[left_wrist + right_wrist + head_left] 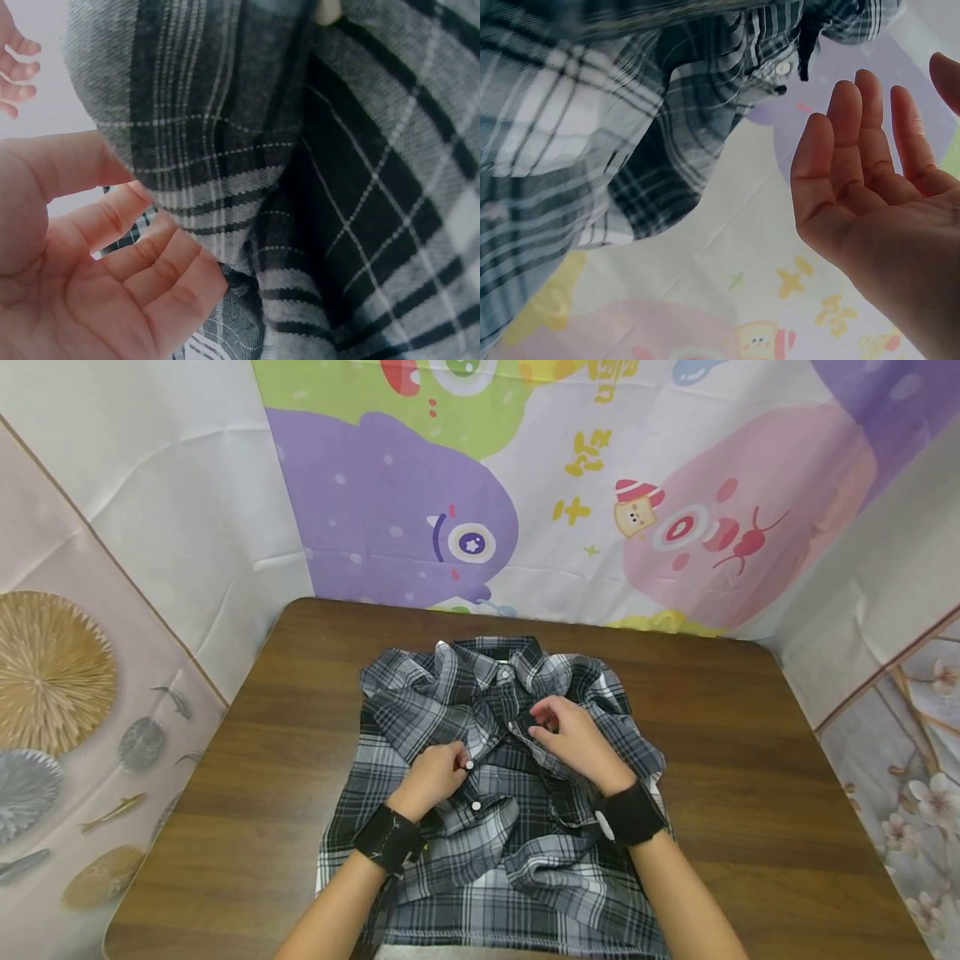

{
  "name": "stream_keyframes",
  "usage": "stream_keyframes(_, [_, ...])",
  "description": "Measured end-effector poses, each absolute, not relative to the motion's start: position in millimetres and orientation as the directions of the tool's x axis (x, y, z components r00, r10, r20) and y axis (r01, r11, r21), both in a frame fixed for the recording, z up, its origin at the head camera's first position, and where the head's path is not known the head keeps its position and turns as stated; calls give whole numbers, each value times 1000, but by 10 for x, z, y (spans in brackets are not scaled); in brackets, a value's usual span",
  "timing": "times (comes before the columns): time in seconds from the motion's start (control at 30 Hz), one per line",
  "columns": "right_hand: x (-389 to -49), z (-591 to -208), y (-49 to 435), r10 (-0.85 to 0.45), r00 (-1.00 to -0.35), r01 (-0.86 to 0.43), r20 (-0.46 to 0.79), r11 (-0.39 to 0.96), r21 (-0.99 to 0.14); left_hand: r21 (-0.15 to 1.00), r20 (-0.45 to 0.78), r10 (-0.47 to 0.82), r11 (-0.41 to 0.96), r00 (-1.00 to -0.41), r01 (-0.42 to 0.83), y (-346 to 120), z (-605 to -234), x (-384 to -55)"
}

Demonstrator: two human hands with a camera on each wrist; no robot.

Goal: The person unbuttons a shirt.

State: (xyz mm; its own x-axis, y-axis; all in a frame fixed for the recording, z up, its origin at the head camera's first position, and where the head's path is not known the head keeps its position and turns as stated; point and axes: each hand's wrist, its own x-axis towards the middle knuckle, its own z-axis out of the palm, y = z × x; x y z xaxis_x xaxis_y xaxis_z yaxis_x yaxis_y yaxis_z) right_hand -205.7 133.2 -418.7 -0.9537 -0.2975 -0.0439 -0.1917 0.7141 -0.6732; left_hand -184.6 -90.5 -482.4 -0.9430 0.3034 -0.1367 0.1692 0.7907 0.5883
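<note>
A black, grey and white plaid shirt [517,789] lies on the table with its front partly unfastened and its collar [531,653] at the far side. At the front edge, on the left, my left hand [429,779] pinches the cloth beside a white button [470,765]. A second white button [476,807] shows just below. In the left wrist view, thumb and fingers meet the cloth's edge, the fingertips partly hidden behind it. Over the right front panel hovers my right hand [576,742], fingers loosely bent and holding nothing; the right wrist view shows its palm [900,225] bare.
Under the shirt is a brown wooden table [247,793] with rounded corners. A cartoon-printed cloth [405,510] hangs behind its far edge, and patterned sheets stand at both sides. Black bands [388,839] wrap both wrists. The shirt's hem reaches the table's near edge.
</note>
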Motion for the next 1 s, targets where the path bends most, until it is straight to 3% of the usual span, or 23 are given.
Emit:
stream_keyframes(0.4, [-2252, -4394, 1011, -321, -942, -213, -97, 796, -567, 580, -168, 296, 801, -940, 149, -906, -4819, -1861])
stream_keyframes(1.0, [-2284, -4759, 943, -202, -972, -140, -121, 910, -390, 572, -184, 308, 806, -933, 154, -907, -4834, -1865])
